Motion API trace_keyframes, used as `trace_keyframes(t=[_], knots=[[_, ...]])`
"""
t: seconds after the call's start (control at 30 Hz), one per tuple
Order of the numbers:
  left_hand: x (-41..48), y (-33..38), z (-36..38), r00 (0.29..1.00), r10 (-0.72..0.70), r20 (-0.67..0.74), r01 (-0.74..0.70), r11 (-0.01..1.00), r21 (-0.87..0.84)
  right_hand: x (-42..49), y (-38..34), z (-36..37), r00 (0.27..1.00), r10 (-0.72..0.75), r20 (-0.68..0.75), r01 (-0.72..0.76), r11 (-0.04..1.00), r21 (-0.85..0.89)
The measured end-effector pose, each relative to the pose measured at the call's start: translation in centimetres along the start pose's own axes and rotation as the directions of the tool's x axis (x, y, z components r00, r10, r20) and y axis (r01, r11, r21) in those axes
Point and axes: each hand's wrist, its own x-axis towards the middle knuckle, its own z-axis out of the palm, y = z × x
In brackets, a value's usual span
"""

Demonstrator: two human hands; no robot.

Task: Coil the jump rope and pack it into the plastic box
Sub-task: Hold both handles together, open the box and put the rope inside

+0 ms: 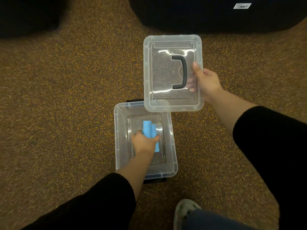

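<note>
A clear plastic box (172, 156) stands open on the speckled brown carpet in front of me. My left hand (144, 143) reaches down inside it and grips the jump rope's two light-blue handles (149, 130), which lie side by side; the cord is hidden under my hand. My right hand (206, 83) holds the clear lid (172, 47) by its right edge, thumb on top, fingers beneath. The lid hovers up and to the right of the box, its near edge overlapping the box's far right corner. A black carry handle (182, 72) sits on the lid.
Dark furniture or bags (216, 14) with a white label (242, 5) block the far side, and another dark mass fills the far left corner (28, 15). My shoe (186, 211) is on the carpet near the bottom. Black latches (155, 180) show at the box's near and far ends.
</note>
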Motion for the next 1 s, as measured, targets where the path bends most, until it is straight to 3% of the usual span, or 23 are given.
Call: trace_keyframes(t=[0.1, 0.23, 0.37, 0.53, 0.67, 1.0], knots=[[0.2, -0.1, -0.5, 0.997, -0.002, -0.076, -0.001, 1.000, -0.029, 0.0, -0.1, 0.1, 1.000, 0.011, 0.009, -0.011, 1.000, 0.015], [-0.4, -0.3, -0.9, 0.989, 0.075, -0.131, -0.068, 0.996, 0.055, -0.3, -0.4, 0.4, 0.999, -0.006, 0.034, 0.004, 0.999, 0.048], [-0.6, -0.3, -1.3, 0.995, 0.068, -0.067, -0.071, 0.996, -0.047, -0.2, -0.4, 0.3, 1.000, -0.001, 0.017, 0.001, 1.000, 0.019], [0.1, -1.1, -1.7, 0.985, 0.173, 0.029, -0.174, 0.984, 0.040, -0.2, -0.1, 0.4, 1.000, 0.006, 0.015, -0.006, 1.000, -0.004], [0.6, -1.6, -2.1, 0.990, 0.128, 0.062, -0.126, 0.991, -0.044, 0.0, 0.1, 0.6, 1.000, 0.009, 0.024, -0.008, 1.000, -0.027], [0.1, -1.2, -1.6, 0.997, 0.078, 0.006, -0.078, 0.997, -0.023, -0.3, -0.2, 0.9, 1.000, -0.002, 0.030, 0.002, 1.000, -0.021]])
